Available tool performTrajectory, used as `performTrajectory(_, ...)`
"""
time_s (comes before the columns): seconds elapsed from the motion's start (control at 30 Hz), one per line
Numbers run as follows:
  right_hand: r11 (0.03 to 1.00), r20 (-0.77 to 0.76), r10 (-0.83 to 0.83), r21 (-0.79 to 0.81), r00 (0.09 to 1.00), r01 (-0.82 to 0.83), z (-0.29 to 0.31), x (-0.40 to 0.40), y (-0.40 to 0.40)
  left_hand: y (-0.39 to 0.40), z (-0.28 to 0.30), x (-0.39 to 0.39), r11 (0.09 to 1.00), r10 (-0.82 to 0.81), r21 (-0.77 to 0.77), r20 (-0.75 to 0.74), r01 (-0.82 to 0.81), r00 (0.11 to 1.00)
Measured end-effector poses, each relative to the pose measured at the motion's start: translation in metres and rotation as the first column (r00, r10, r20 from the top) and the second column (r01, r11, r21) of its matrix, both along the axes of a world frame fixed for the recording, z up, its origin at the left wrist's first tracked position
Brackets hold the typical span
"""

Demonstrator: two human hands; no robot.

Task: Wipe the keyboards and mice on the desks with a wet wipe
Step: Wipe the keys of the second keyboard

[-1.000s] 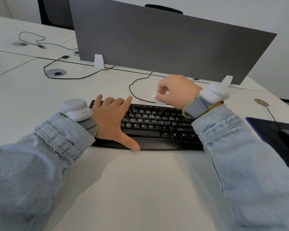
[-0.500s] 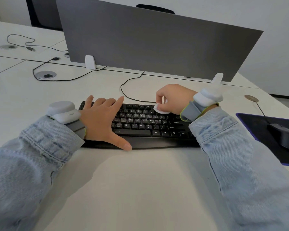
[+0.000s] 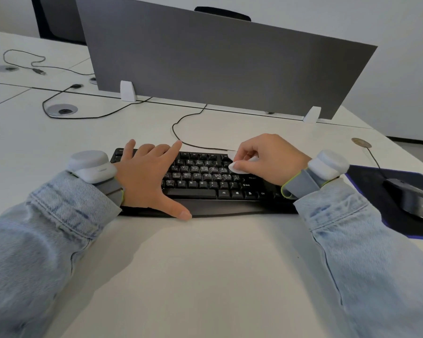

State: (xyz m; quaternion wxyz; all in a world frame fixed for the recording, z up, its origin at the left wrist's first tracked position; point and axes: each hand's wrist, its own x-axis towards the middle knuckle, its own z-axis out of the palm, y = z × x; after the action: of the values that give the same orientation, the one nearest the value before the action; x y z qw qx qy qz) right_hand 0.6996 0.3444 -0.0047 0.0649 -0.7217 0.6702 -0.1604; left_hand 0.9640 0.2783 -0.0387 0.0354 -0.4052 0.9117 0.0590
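The worktop (image 3: 205, 264) carries a black keyboard (image 3: 205, 184) lying flat between the two denim-sleeved arms, its cable curling back toward the grey divider panel (image 3: 217, 64). It looks stiff and fairly light, so it would likely slide under a sideways rub unless pinned; the flat left end and the front palm rest seem the sensible places to bear down. To the right, a dark mouse (image 3: 412, 198) sits on a mouse pad (image 3: 366, 176), not yet touched (small, smooth and probably easy to nudge, so best steadied at its sides). The left hand (image 3: 147, 176) lies spread and flat across the keyboard's left keys, fingers straight, thumb reaching to the front edge, holding it down. The right hand (image 3: 269, 159) arches over the right-hand keys, wrist raised, its grip pinching a small white wet wipe (image 3: 237, 165), soft and limp, pressed onto the keys at the fingertips
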Motion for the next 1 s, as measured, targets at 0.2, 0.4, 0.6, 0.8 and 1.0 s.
performTrajectory(0.2, 0.999, 0.016, -0.029, 0.043, 0.999, 0.029, 0.002, 0.005, 0.004, 0.0, -0.002, -0.001, 1.0, 0.003, -0.006, -0.006, -0.003, 1.0)
performTrajectory(0.4, 0.999, 0.012, -0.035, -0.029, 0.999, 0.036, -0.005, 0.004, -0.001, -0.001, -0.003, -0.001, 1.0, 0.004, -0.007, -0.021, -0.004, 1.0)
performTrajectory(0.6, 0.988, 0.034, -0.013, -0.155, 0.999, 0.019, 0.0, 0.013, 0.001, -0.001, -0.004, -0.001, 1.0, 0.009, -0.012, -0.024, -0.01, 1.0)
performTrajectory(0.8, 0.996, -0.129, -0.022, -0.089, 0.991, 0.011, -0.005, 0.015, 0.0, -0.002, -0.004, 0.0, 1.0, 0.006, 0.002, -0.018, -0.006, 1.0)
performTrajectory(1.0, 0.996, -0.104, 0.014, -0.082, 0.994, -0.023, -0.006, 0.025, 0.003, -0.001, -0.001, -0.001, 1.0, 0.001, 0.007, -0.001, -0.001, 1.0)
